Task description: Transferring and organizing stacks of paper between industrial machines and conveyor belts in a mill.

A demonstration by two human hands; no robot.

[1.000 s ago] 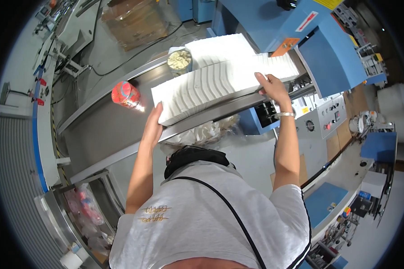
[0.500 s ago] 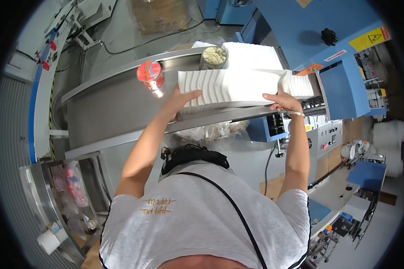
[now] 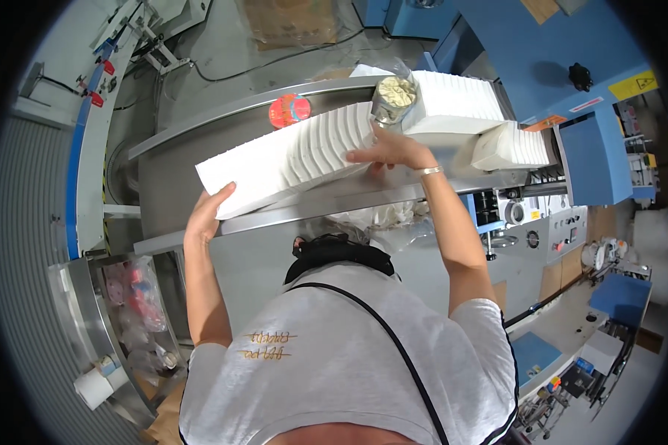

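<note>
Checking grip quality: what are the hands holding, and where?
A long stack of white folded paper sheets: left hand at its near-left end, right hand pressing its right end.

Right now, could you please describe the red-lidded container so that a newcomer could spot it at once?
Start at the long steel table in front of the blue machine. Beyond the long white stack that both hands hold, a small round container stands on the steel. Its red lid sets it apart from the clear jar of pale bits nearby.
</note>
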